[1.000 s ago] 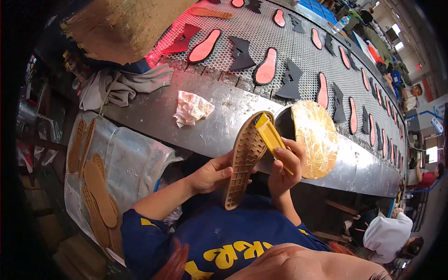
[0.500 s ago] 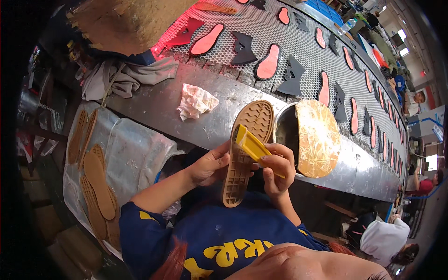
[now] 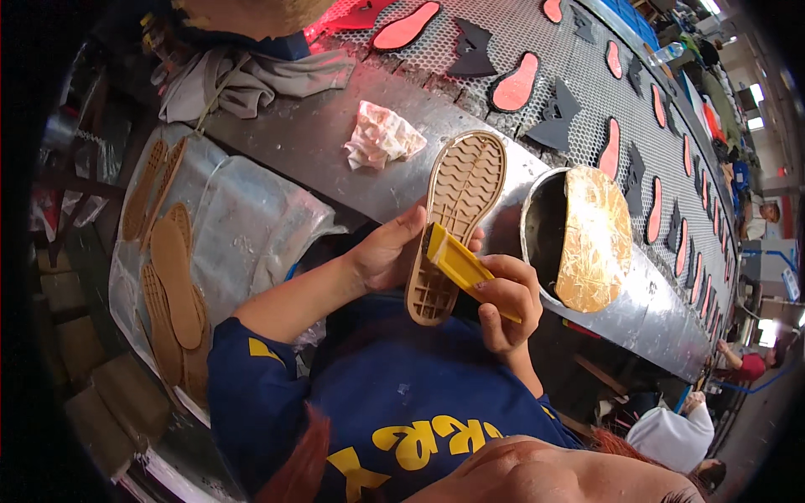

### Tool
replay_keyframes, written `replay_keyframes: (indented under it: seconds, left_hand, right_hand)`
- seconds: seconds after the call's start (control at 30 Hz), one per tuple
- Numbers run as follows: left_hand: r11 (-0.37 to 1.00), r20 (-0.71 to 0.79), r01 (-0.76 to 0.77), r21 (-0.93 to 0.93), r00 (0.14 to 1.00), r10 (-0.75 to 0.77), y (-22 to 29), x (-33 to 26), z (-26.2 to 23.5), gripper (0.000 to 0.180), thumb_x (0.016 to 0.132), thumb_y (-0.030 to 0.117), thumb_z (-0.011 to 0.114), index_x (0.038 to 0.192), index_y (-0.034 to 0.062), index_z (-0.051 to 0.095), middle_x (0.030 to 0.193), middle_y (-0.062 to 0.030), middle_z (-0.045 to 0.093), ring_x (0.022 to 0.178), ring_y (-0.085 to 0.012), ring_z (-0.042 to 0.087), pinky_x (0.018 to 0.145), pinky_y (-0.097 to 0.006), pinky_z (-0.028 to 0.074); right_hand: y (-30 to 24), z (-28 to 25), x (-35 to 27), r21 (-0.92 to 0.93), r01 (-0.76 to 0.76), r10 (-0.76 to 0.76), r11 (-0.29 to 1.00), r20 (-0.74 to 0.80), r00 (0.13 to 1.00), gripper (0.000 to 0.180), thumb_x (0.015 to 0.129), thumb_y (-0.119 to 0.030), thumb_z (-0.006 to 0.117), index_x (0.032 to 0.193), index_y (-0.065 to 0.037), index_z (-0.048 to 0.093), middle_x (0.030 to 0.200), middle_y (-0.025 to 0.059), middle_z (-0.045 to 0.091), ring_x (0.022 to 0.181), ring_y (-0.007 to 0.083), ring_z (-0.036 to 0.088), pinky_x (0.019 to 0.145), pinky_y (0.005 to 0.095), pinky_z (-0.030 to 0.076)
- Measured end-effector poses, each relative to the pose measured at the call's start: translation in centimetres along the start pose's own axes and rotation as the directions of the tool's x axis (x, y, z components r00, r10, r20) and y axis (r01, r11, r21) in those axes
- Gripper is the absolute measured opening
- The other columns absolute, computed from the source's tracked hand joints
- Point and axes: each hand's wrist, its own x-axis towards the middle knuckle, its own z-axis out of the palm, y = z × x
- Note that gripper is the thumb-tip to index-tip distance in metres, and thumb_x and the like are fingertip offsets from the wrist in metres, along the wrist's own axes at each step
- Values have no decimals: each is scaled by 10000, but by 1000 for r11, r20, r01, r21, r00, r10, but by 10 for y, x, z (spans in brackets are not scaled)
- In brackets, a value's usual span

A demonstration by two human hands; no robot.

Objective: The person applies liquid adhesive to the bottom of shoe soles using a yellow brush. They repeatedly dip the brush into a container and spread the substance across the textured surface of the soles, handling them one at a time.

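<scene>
My left hand (image 3: pixel 390 247) grips a tan shoe sole (image 3: pixel 467 180) by its left edge, thumb along the side and other fingers behind it. The sole stands tilted in front of my chest, its ribbed and gridded tread facing up toward me. In my right hand (image 3: pixel 510 302) is a flat yellow brush (image 3: pixel 459 261) with dark bristles at its end. Those bristles rest against the sole's left edge near the middle. A metal pot (image 3: pixel 530 222) stands just right of the sole, half covered by a tan, tape-wrapped board (image 3: pixel 594 239).
Several tan soles (image 3: pixel 174 310) lie on a plastic-covered surface (image 3: pixel 243 210) at left. A crumpled cloth (image 3: pixel 379 136) sits on the metal ledge (image 3: pixel 314 121). Beyond runs a mesh conveyor (image 3: pixel 524 29) carrying pink-topped soles (image 3: pixel 514 82) and black cut pieces (image 3: pixel 555 117). Other people work at far right.
The sole has risen in view and turned slightly, with both hands still on sole and brush. The brush's end has shifted slightly along the sole's left edge. The surroundings shift with my head.
</scene>
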Motion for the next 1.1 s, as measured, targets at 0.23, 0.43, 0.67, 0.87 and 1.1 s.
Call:
replay_keyframes:
  seconds: [0.23, 0.43, 0.67, 0.87, 1.1]
  left_hand:
    - [995, -103, 0, -99, 995, -10, 1, -2, -9, 670, 972, 531, 327, 1433, 47, 295, 1362, -166, 462, 1193, -274, 534, 1025, -429, 439]
    - [994, -228, -43, -101, 973, 19, -1, -4, -10, 621, 1007, 493, 224, 1428, 46, 312, 1332, -163, 491, 1136, -253, 571, 988, -396, 477]
    - [961, -203, -54, -273, 979, -2, 0, -6, -14, 614, 1017, 474, 184, 1410, 30, 345, 1306, -180, 511, 1105, -244, 588, 964, -382, 498]
    - [970, -329, -17, -243, 942, -67, 4, -5, -4, 597, 1020, 469, 163, 1375, 48, 394, 1191, -157, 575, 1056, -272, 600, 948, -397, 499]
    - [974, -256, 112, -195, 953, -161, 5, -9, -2, 592, 1026, 444, 151, 1389, 33, 375, 1271, -188, 537, 1134, -274, 574, 988, -408, 474]
  right_hand:
    - [-7, 4, 4, 76, -9, 5, 997, 60, 998, 256, 867, -220, 641, 945, 20, 601, 1033, 225, 594, 920, 340, 605, 813, 407, 490]
    - [-5, 13, 5, 81, 47, -58, 996, 146, 988, 261, 854, -238, 655, 948, 1, 606, 1033, 207, 598, 934, 358, 604, 805, 426, 497]
    - [-4, 11, 7, 190, -22, -15, 982, 191, 981, 249, 864, -238, 630, 944, -4, 603, 1056, 211, 591, 960, 366, 598, 822, 440, 491]
    - [0, 9, 4, 361, -142, 70, 922, 205, 976, 208, 877, -219, 589, 919, -15, 597, 1053, 206, 590, 964, 355, 599, 846, 448, 473]
    - [8, 7, 7, 577, -223, 110, 786, 223, 968, 180, 891, -195, 526, 843, -32, 586, 979, 199, 629, 920, 327, 612, 872, 458, 453]
